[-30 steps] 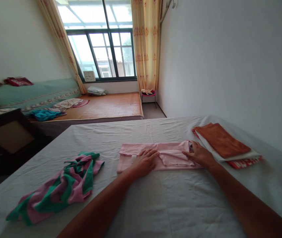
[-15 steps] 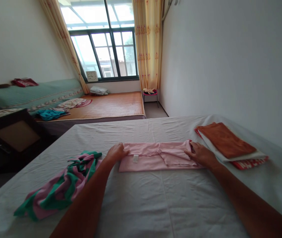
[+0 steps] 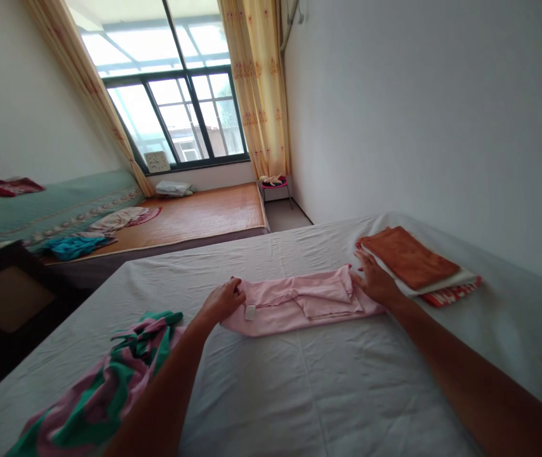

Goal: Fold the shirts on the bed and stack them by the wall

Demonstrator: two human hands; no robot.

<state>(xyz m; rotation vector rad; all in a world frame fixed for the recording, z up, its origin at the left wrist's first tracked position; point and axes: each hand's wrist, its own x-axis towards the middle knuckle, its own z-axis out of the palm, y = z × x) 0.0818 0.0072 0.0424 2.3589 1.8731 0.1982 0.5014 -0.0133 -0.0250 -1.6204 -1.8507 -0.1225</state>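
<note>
We see one pink garment (image 3: 299, 301) mid-bed (image 3: 328, 393): left hand (image 3: 223, 299) pinches its left end, right hand (image 3: 374, 282) presses flat on its right. One striped garment (image 3: 104, 387), near left, is cut off; one folded stack (image 3: 414, 263) lies right.

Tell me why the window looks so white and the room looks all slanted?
In the head view the window is blown out by daylight, so the walls look dim; the wide lens tilts and bends the room; the left hand and right hand on the pink garment stay fairly sharp.
</note>
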